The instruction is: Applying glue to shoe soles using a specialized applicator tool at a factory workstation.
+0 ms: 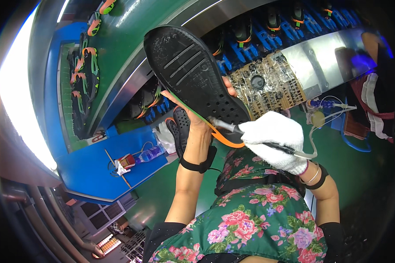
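Note:
My left hand (200, 117) is bare and holds a black shoe (193, 72) sole up, its sole black with ridges and small holes, orange and green trim at the heel. My right hand (277, 139) wears a white cotton glove and grips a thin black tool (254, 138) with a metal tip. The tip touches the shoe's edge near the heel. A clear hose (324, 120) runs from the tool's back end to the right.
A conveyor (267, 26) carries several black shoes on blue holders across the top. A blue bench (96, 164) at left holds a plastic bottle (150, 154), a white glove (166, 136) and another black sole (180, 127). A taped metal panel (267, 83) lies behind.

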Tool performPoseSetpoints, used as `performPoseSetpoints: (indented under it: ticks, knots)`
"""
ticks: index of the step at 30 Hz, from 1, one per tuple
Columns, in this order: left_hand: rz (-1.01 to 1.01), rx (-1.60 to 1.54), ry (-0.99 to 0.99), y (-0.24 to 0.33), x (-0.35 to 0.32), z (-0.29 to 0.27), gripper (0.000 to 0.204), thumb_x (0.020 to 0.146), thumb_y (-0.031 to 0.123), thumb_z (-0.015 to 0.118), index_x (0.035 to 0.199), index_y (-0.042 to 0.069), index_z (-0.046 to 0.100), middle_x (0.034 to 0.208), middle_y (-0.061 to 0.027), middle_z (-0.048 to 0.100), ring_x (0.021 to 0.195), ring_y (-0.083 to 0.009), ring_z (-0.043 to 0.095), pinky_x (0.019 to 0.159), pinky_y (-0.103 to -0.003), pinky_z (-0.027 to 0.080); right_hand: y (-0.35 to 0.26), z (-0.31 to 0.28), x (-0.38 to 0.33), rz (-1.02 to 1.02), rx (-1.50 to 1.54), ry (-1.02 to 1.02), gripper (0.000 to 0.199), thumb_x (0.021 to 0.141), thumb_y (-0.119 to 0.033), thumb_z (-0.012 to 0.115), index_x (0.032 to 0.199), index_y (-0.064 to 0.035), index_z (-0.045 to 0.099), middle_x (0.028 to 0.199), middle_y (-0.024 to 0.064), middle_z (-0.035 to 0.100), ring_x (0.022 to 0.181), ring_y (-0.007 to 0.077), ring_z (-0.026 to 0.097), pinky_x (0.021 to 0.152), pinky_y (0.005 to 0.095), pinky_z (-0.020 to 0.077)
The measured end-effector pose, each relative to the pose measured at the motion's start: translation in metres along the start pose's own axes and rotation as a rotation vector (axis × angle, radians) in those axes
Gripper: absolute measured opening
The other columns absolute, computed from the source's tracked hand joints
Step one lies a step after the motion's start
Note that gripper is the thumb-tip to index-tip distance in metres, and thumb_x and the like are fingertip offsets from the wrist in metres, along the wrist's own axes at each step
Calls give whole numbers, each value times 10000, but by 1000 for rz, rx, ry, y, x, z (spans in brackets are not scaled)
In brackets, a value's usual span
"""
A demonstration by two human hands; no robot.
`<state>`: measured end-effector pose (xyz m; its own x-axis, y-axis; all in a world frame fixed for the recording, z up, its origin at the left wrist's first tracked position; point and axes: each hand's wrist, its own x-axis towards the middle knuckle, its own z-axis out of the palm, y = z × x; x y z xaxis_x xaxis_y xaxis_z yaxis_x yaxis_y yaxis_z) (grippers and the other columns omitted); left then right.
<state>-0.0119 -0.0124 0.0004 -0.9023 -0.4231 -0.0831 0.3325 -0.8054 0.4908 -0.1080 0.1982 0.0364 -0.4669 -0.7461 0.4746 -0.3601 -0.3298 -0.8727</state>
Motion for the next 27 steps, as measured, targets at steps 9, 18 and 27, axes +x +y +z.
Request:
performPoseSetpoints:
  ticks: [9,18,27]
  knots:
    - [-10,20,-116,6,7,1,1371,579,1097,355,1392,5,517,1035,-274,671,882,-375,699,777,-490,606,-1,3,-6,122,78,50,163,766,5,823,921,-43,801,958,127,794,814,245,741,745,358,584]
    - [-21,178,-303,11,13,5,1065,770,900,610,1245,-52,570,1096,-218,644,977,-314,627,873,-457,529,2,0,-13,119,50,55,177,759,-3,830,926,-55,804,979,122,797,805,257,736,721,353,570]
    - [-46,188,-295,15,15,4,1181,715,991,520,1259,-56,564,1120,-210,613,992,-319,622,906,-444,519,-2,-4,-14,33,-21,40,180,764,-16,838,937,-52,805,958,117,793,789,247,731,716,353,569]
